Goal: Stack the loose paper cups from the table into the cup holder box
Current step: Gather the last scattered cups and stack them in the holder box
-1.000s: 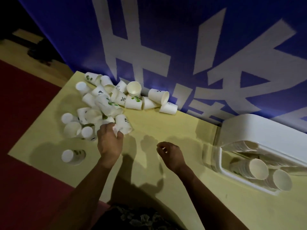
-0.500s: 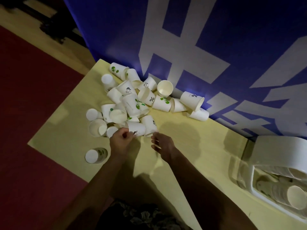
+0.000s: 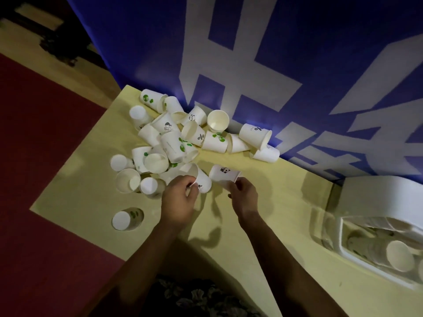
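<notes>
1. My left hand (image 3: 180,197) pinched a cup (image 3: 201,179) in its fingers; my right hand (image 3: 245,193) gripped a panda cup (image 3: 223,173) by the rim.
2. The cup holder box (image 3: 375,227) sat well apart on the desk (image 3: 263,202) — thin paper could crumple, I judged, or a pulled cup topple the pile (image 3: 174,138).

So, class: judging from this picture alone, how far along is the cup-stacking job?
Done: nested cups already lie in the cup holder box at the right. In hand: the left hand grips one loose cup, and the right hand holds a panda-print cup. Left: a large pile of loose cups on the table, plus one stray cup.
</notes>
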`<state>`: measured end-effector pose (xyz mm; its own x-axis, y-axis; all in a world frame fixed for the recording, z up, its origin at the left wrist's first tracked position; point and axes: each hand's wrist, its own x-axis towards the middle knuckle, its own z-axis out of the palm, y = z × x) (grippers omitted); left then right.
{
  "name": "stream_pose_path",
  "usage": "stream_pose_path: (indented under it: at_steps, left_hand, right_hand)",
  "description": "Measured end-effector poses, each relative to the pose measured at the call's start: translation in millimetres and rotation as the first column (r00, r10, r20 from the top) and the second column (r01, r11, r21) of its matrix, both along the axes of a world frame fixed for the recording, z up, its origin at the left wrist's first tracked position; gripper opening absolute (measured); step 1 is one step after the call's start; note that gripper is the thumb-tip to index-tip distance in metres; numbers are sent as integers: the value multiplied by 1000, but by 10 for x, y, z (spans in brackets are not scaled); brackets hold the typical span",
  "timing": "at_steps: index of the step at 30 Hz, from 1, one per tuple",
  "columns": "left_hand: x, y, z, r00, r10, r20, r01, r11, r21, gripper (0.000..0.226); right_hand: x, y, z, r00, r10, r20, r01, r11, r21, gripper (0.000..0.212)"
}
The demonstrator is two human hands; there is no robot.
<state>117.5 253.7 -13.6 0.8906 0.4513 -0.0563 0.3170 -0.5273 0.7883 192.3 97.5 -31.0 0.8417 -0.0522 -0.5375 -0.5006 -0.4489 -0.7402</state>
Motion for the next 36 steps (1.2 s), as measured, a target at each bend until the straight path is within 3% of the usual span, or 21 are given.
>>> stream_pose_path:
  at_steps: [2, 5, 11, 24, 27, 32, 36]
  left_hand:
    - [83, -173, 63, 994, -103, 28, 101, 993, 60, 15]
    - [181, -509, 173, 973, -225, 49, 220, 970, 103, 8]
    - [203, -1359, 460, 911, -400, 105, 381, 910, 162, 11]
    - [50, -3524, 808, 791, -594, 146, 566, 802, 194, 13]
    - [54, -3920, 839, 783, -602, 154, 570, 795, 207, 17]
    - [105, -4456, 846, 744, -650, 151, 606, 753, 255, 15]
    - [217, -4737, 726, 698, -715, 20, 673, 666, 321, 18]
  right_hand:
    - [-82, -283, 168, 985, 78, 154, -60, 991, -122, 17]
    - [-233, -725, 375, 934, 111, 339, -20, 965, -261, 12]
    - [-589, -1624, 593, 823, 133, 553, 91, 929, -359, 11]
    - [-1107, -3869, 895, 728, 112, 677, 289, 844, -451, 5]
    - [-1134, -4312, 875, 716, 106, 690, 324, 825, -463, 13]
    - [-1104, -4837, 829, 739, 111, 664, 303, 826, -475, 21]
    - [-1042, -5102, 734, 780, 184, 598, 228, 807, -545, 15]
